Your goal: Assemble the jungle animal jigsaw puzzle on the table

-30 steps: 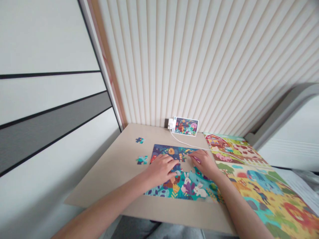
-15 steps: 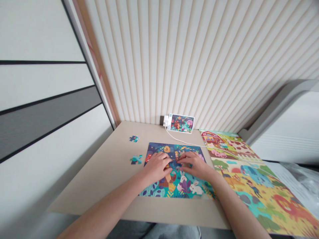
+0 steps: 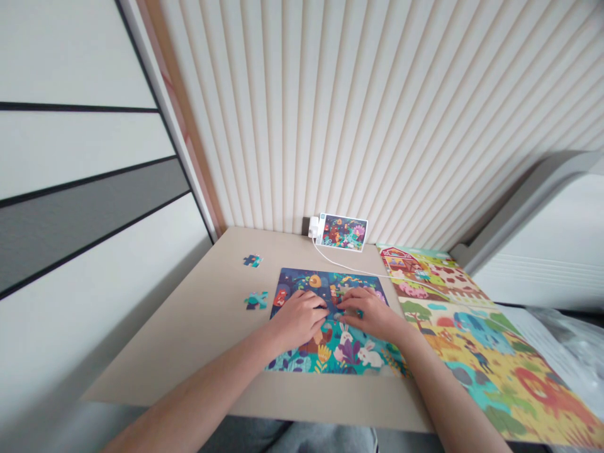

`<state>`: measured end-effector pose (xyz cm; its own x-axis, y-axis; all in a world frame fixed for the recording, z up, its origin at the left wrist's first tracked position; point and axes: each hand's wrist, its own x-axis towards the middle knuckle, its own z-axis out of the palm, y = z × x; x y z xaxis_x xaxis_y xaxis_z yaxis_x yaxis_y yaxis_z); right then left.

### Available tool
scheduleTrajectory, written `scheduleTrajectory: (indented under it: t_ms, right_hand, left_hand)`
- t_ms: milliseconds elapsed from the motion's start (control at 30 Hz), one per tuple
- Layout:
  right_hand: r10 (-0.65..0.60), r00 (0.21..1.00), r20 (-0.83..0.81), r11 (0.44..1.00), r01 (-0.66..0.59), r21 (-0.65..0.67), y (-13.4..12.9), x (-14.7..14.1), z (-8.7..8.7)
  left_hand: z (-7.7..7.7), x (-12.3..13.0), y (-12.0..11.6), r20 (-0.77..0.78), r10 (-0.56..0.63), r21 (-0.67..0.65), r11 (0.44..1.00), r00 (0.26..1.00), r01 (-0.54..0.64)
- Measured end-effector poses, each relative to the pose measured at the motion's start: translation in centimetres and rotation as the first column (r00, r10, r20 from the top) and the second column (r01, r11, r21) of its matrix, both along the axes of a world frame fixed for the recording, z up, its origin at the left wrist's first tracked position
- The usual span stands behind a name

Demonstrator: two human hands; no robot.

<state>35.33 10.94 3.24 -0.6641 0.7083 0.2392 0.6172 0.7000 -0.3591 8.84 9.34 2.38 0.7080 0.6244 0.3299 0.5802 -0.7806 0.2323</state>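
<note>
A jigsaw puzzle (image 3: 349, 365) with white rabbits, flowers and a dark blue upper part lies flat on the table in front of me. On its left half rests my left hand (image 3: 299, 319), fingers stretched towards the middle and thumb apart. Facing it from the right, my right hand (image 3: 370, 311) lies over the puzzle with its fingers spread. The fingertips of both hands almost meet near the centre. No loose piece shows in either hand, though the surface under the palms is hidden. Left of the puzzle are two loose jigsaw pieces, an upper one (image 3: 253, 260) and a lower one (image 3: 256, 301).
A picture card (image 3: 343, 232) leans at the back beside a white charger (image 3: 313, 227), whose cable (image 3: 333, 263) runs right across the table (image 3: 198, 327). On the right lie a farm picture (image 3: 427, 274) and a savanna picture (image 3: 495, 358). A pleated curtain (image 3: 330, 113) stands behind.
The view has shifted very slightly. Both hands stay almost in the same place on the puzzle, and the loose pieces have not moved on the table.
</note>
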Motion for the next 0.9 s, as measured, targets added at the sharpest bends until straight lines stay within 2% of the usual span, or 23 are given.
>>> scheduleTrajectory:
  t_ms: [567, 900]
  right_hand:
    - [-0.016, 1.000, -0.005, 1.000, 0.016, -0.025, 0.06, -0.13, -0.11]
    - [-0.024, 1.000, -0.010, 1.000, 0.024, 0.003, 0.18, 0.00, -0.27]
  left_hand:
    - [0.42, -0.05, -0.11, -0.076, 0.002, 0.074, 0.997, 0.997, 0.004]
    - [0.22, -0.12, -0.06, -0.087, -0.039, 0.067, 0.997, 0.995, 0.045]
